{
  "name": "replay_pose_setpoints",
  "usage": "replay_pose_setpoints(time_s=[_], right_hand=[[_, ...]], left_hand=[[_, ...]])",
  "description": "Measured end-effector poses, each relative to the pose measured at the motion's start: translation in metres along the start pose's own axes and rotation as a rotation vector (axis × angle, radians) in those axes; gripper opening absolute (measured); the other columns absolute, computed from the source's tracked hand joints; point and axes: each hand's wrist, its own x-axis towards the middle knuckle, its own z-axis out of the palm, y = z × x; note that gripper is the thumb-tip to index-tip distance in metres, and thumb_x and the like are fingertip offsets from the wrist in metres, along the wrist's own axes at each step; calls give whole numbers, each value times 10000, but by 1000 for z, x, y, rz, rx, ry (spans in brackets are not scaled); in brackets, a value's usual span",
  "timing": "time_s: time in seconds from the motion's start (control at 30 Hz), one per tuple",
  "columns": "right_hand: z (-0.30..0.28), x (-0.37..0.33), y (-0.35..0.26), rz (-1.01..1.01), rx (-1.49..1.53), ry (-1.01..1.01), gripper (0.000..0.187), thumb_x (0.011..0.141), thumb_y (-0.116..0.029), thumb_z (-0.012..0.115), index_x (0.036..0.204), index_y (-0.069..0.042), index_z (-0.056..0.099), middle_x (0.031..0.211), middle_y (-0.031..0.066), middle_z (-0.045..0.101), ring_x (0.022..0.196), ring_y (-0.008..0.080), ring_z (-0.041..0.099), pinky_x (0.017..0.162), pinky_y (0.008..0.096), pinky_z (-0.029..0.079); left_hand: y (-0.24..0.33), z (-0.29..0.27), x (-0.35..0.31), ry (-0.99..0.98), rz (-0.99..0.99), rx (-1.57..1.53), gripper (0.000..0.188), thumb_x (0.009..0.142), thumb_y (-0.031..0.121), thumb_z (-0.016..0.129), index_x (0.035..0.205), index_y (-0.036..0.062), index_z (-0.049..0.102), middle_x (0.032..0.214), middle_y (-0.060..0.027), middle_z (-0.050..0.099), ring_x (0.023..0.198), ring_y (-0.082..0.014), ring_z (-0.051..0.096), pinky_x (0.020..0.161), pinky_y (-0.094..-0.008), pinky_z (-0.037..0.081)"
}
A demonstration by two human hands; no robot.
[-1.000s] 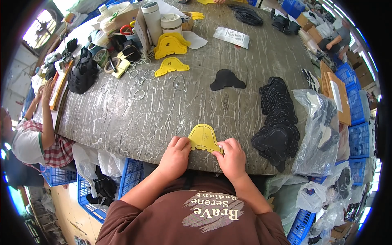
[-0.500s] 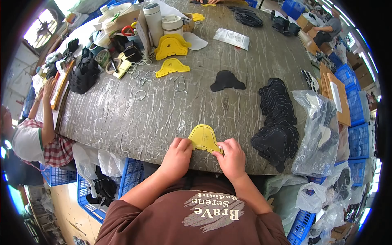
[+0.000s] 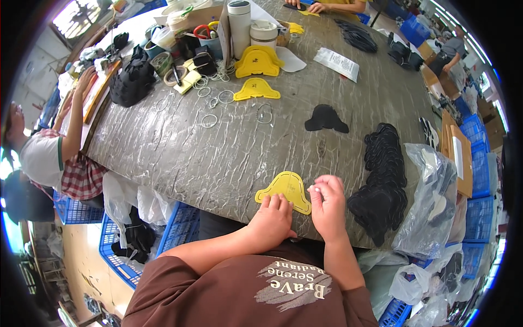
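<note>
At the near edge of the table (image 3: 180, 158) lies a yellow bell-shaped template (image 3: 289, 183) with slots along its outline. My left hand (image 3: 275, 217) rests on its lower part, fingers stretched out and pressing it down. Just right of the template, my right hand (image 3: 328, 210) is raised, with thumb and forefinger pinched together. A tiny pale tip shows at that pinch, too small to name. Whether anything lies under the template is hidden. Farther off is a single black cut piece (image 3: 326, 119) of similar shape. To the right spreads a long overlapping stack of black pieces (image 3: 384, 180).
More yellow templates (image 3: 257, 90) lie beyond, near loose rings, a white tumbler (image 3: 238, 30) and a tool-filled box. A clear plastic bag (image 3: 427, 207) is right of the stack. One person works at left (image 3: 49, 152), another's hands (image 3: 316, 7) at the far edge. Blue crates (image 3: 180, 229) stand below.
My right hand has let go of the template's right corner and lifted away. My left hand has shifted from its left side onto its lower middle. The whole view has swung slightly.
</note>
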Motion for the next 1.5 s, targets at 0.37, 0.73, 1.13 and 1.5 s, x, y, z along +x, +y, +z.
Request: replay_pose_setpoints(time_s=[0.37,0.73,1.13,1.5], right_hand=[[42,23,-17,133,405,-278,83,866,-20,640,890,-3,563,791,141,676,708,229,674,640,337,525],[56,23,-3,51,351,-274,108,851,-11,646,883,-2,544,788,148,664,709,280,664,640,353,515],[48,38,8,31,287,-200,115,858,7,630,869,5,516,756,170,651,706,315,668,617,373,510],[47,48,15,20,239,-91,102,869,44,600,861,1,507,732,100,625,662,175,643,628,302,516]], left_hand=[[-3,5,0,61,62,67,750,728,567,664,1113,-76,621,1154,-291,582,1116,-468,538,966,-528,468],[-4,6,-1,72,63,24,721,727,544,674,1099,-72,638,1146,-278,587,1130,-482,526,966,-534,468],[-3,1,0,28,41,20,858,751,552,654,1187,-172,509,1176,-327,551,1126,-437,535,967,-490,475],[-2,-1,0,-15,32,5,828,780,541,650,1207,-150,487,1189,-341,539,1145,-448,527,985,-481,463]])
